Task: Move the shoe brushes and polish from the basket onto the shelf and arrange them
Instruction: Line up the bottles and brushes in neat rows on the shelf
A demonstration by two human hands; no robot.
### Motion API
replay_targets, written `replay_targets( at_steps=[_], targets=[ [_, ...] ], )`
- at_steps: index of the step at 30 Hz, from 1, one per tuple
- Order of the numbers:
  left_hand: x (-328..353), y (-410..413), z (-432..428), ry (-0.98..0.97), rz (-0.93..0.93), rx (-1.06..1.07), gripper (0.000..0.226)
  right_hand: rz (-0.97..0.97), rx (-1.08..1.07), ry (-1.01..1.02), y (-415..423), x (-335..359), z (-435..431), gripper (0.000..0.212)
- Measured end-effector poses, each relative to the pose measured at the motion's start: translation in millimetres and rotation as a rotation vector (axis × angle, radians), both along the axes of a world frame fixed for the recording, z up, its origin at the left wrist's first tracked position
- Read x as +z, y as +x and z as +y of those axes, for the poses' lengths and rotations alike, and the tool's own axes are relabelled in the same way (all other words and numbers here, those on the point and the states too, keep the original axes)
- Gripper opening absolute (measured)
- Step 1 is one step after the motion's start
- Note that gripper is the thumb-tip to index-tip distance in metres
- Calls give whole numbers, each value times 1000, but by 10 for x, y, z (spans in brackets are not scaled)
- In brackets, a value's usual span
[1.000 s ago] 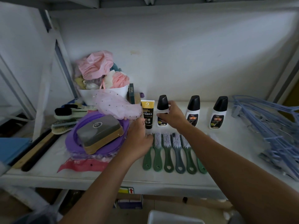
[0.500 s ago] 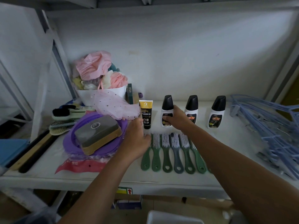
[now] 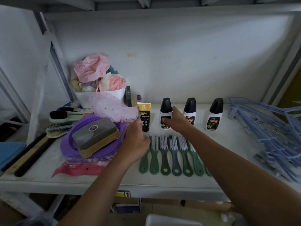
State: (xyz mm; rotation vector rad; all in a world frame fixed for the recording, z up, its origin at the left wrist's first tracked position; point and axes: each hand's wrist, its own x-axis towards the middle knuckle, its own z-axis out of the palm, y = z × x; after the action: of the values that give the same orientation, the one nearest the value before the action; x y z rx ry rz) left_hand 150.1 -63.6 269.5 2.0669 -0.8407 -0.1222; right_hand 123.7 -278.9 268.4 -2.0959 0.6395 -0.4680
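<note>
1. The right hand (image 3: 175, 121) wraps around the lower body of the leftmost polish bottle (image 3: 165, 111), thumb across the front label and the other fingers behind; the bottle stands upright on the shelf (image 3: 97, 181).
2. Just left of that bottle stands the yellow-topped black tube (image 3: 144, 117), cap down, apart from the bottle.
3. Right of the held bottle is the second polish bottle (image 3: 189, 110), partly hidden by the right hand; further right, well apart, stands the third polish bottle (image 3: 214, 114).
4. The left hand (image 3: 136, 144) lies in front of the tube, palm down, fingers loosely curled. The fingertips sit at the bristle end of the leftmost green brush (image 3: 144, 162); whether they pinch it or only rest on it cannot be told.
5. In front of the held bottle, the row of green brushes (image 3: 169, 155) lies flat side by side, bristles toward the bottles, handles toward the shelf edge. The rightmost one is partly covered by the right forearm.
6. Left of the tube sits a purple basin (image 3: 68, 144) with a grey-and-tan brush block (image 3: 96, 136) resting in it.
7. Behind the basin is a white tub (image 3: 84, 99) heaped with pink cloths.
8. Far right of the bottles lies a pile of blue hangers (image 3: 268, 132).
</note>
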Motion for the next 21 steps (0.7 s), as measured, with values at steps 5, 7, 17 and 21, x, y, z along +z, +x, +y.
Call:
replay_targets(
  at_steps=[5, 7, 17, 21],
  targets=[
    [-1, -11, 10, 0, 1, -3, 47, 14, 14, -10, 7, -13, 25, 41],
    [5, 0, 15, 13, 11, 5, 50, 14, 17, -9, 11, -11, 35, 41],
    [29, -13, 7, -20, 4, -8, 45, -87, 12, 42, -32, 103, 32, 62],
    [37, -11, 34, -47, 7, -15, 43, -211, 43, 37, -70, 325, 83, 71]
  ],
)
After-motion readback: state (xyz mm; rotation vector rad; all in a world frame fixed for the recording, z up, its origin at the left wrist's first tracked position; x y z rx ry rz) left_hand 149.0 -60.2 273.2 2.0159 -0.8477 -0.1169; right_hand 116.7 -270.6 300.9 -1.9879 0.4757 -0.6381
